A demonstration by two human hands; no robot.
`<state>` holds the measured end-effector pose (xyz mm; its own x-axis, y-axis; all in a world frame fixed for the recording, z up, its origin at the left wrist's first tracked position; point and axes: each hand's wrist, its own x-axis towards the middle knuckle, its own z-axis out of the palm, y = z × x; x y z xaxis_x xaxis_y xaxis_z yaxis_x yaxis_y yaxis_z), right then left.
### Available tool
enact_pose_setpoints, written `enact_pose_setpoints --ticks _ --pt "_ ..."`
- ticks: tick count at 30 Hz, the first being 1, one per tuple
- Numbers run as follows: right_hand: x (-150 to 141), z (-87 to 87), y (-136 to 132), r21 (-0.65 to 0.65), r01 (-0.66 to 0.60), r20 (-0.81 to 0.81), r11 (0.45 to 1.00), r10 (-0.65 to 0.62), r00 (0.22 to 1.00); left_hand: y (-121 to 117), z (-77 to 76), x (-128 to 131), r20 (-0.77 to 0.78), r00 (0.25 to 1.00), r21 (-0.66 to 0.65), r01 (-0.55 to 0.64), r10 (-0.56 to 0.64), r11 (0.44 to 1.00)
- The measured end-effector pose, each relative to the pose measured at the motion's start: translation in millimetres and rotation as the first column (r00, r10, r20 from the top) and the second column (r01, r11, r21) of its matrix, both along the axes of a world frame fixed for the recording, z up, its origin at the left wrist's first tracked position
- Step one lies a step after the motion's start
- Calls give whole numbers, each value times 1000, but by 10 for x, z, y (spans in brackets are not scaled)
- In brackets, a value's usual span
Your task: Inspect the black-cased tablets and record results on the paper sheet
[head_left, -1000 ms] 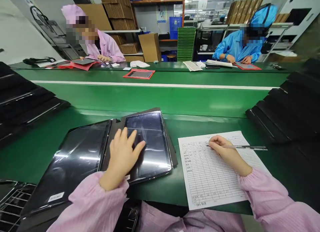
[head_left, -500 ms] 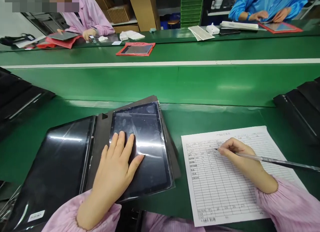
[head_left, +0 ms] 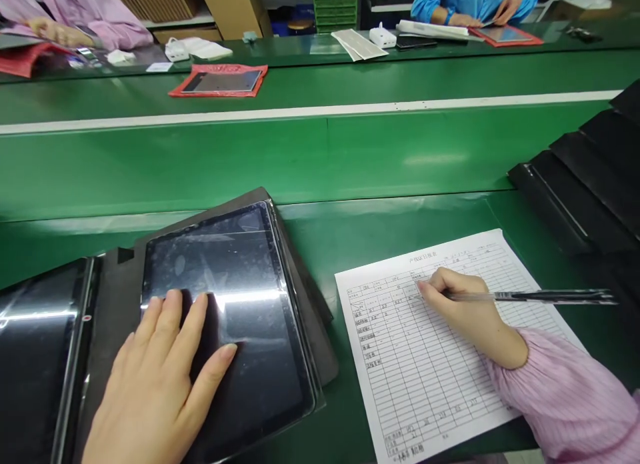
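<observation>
Since the first picture, the head view has pitched downward. The co-workers' heads, the left stack of black cases and the wearer's left sleeve have left the frame. The left tablet point(head_left: 30, 384) is now cut off by the frame edge. The pen point(head_left: 540, 296), slanted right and near half a second ago, now points almost straight right. The far-left person's hands point(head_left: 60, 34) have shifted left, away from the small white item point(head_left: 121, 56).

I monitor one head-worn view. The camera sits above the near side of the green worktop point(head_left: 320, 251) and faces forward and down. At close range, low in the frame, it covers the left hand point(head_left: 155, 377) and right hand point(head_left: 470, 317). The farther ledge point(head_left: 300, 87) crosses the upper frame; the top edge crops the pink-clad co-worker point(head_left: 85, 11) and blue-clad co-worker point(head_left: 465, 1).
</observation>
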<state>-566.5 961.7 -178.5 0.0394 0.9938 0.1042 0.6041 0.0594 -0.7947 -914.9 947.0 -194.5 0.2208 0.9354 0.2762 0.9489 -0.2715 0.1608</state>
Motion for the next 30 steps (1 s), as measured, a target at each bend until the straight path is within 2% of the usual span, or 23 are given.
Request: enact_pose_setpoints --ticks 15,22,25,27,30 --pt "-4 -9 8 24 -49 48 999 48 998 19 11 25 85 996 42 1 -4 999" --pt "11 -32 2 9 -68 35 998 67 997 14 25 42 65 998 27 -28 26 999" --pt "13 -13 12 -49 -9 -6 999 9 1000 19 -27 17 54 998 10 -34 34 999" --pt "10 32 27 -113 89 -28 990 -93 995 25 -39 11 88 995 14 -53 51 999" --pt "-15 153 44 -143 201 -35 969 -208 977 -1 76 23 246 955 -87 -150 167 985"
